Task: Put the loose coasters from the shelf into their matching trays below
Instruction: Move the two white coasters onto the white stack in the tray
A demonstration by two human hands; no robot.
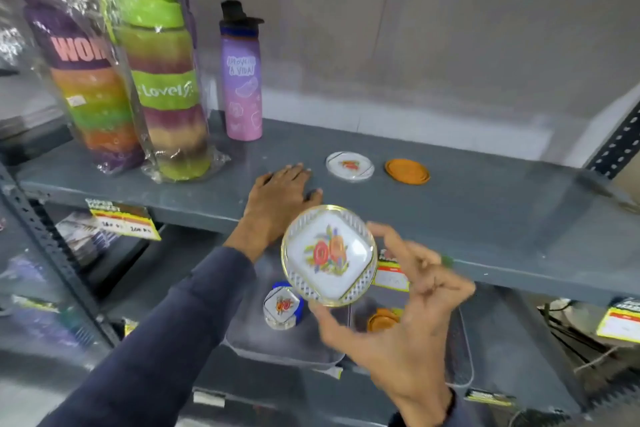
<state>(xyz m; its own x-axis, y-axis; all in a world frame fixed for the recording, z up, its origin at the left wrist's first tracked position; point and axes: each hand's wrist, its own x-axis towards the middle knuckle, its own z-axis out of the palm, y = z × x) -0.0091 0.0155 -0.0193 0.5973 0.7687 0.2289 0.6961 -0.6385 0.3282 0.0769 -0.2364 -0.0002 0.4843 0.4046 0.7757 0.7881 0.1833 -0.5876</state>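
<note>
My right hand holds a round clear coaster with a white floral centre and gold rim by its edges, in front of the grey shelf. My left hand rests flat on the shelf top, fingers spread, holding nothing. On the shelf lie another floral coaster and an orange coaster. Below, a grey tray holds a stack of floral coasters. A second tray to its right holds orange coasters.
Two wrapped stacks of colourful cups and a lilac bottle stand at the shelf's left. Yellow price tags hang on the shelf edges. A perforated upright frames the right side.
</note>
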